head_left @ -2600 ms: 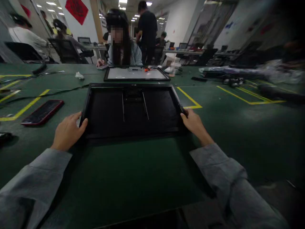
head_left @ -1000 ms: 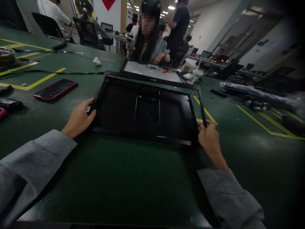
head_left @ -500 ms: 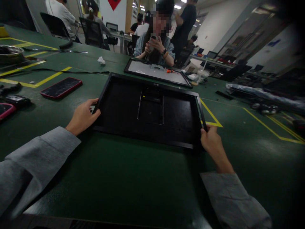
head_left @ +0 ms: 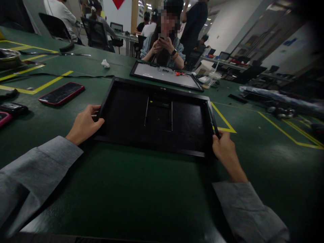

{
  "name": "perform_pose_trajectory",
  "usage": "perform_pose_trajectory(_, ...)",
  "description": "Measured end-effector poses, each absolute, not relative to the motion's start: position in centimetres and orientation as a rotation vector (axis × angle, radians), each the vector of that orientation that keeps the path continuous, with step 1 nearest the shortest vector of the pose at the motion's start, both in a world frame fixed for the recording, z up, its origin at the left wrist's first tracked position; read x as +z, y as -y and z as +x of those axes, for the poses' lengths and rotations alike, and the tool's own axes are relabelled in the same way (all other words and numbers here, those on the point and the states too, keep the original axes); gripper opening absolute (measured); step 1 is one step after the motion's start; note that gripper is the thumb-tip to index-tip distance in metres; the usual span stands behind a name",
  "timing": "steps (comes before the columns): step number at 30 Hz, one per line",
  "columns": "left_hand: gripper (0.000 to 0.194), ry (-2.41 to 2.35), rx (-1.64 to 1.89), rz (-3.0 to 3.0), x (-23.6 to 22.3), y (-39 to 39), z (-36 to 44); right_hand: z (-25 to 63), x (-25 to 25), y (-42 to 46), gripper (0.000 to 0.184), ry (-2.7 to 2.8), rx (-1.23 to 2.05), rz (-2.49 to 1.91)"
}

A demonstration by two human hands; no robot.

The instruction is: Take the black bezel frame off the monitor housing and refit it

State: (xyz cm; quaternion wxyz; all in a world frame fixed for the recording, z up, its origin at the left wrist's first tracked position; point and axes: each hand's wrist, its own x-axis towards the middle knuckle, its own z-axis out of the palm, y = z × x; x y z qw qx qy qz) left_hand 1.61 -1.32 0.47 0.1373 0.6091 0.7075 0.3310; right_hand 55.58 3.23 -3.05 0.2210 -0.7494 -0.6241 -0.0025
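A black monitor bezel [head_left: 162,88] with a small logo on its far edge lies over a black monitor back cover [head_left: 187,118], which has two thin rails at its middle. My left hand [head_left: 86,124] is closed on the left side, thumb on top and fingers at the outer edge. On the right side, my right hand [head_left: 224,145] pinches the bezel near its front corner. A narrow gap shows between bezel and cover along the right side. Beyond them rests a grey display panel [head_left: 162,75] in a dark frame, with an orange piece on it.
Left of the bezel lies a red-edged phone [head_left: 62,93] on the green table [head_left: 141,192]. A crumpled tissue [head_left: 105,63] and a cable [head_left: 86,76] are farther back. Plastic-wrapped parts [head_left: 278,96] lie at right. Across the table a person [head_left: 164,47] holds a phone.
My view has turned, so the table now looks slanted. The bezel's right side, standing off the cover a second ago, has come down closer to it. The person opposite has raised a phone.
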Motion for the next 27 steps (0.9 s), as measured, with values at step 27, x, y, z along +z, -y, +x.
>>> perform_pose_trajectory(27,0.054,-1.080,0.603,2.290,-0.5,2.5,10.4,37.3,-0.2,4.5,0.055,2.107,0.195,-1.248)
